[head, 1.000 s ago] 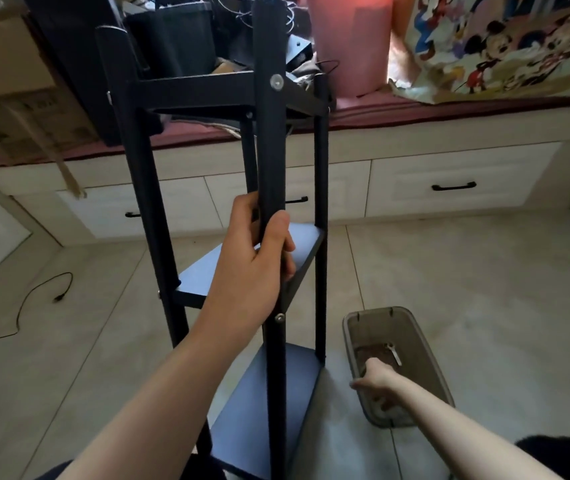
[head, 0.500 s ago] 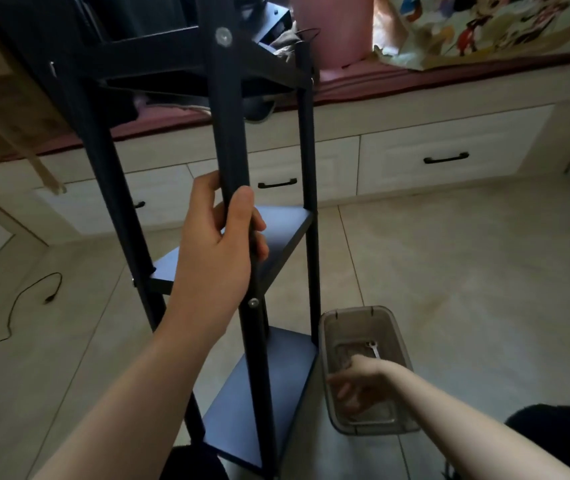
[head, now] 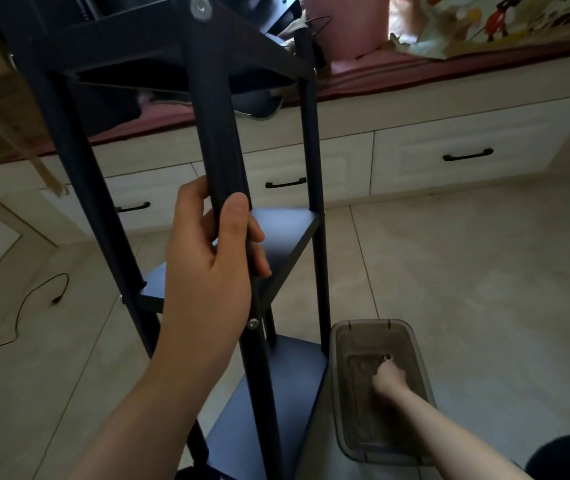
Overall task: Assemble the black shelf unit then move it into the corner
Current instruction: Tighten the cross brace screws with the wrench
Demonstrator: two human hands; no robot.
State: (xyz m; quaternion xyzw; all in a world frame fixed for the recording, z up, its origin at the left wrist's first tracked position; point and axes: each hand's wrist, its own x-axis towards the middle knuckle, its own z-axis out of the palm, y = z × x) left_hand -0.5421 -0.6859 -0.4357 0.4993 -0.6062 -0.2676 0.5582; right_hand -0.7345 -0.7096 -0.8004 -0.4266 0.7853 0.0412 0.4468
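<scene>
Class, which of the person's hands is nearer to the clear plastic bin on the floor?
The right hand: it reaches down inside the plastic bin. The left hand is up and to the left, gripping the shelf unit's front post.

floor: pale beige tiles (head: 467, 271), lower frame | rear: cream drawer fronts (head: 467, 140) with black bar handles (head: 467, 155), mid frame | above: maroon cushion (head: 415, 72) along window seat | black cable (head: 20, 313) on floor, left | daylight from upper right

One black shelf unit (head: 287, 233), one plastic bin (head: 345, 393), three drawer handles (head: 467, 154), two hands (head: 207, 271).
</scene>
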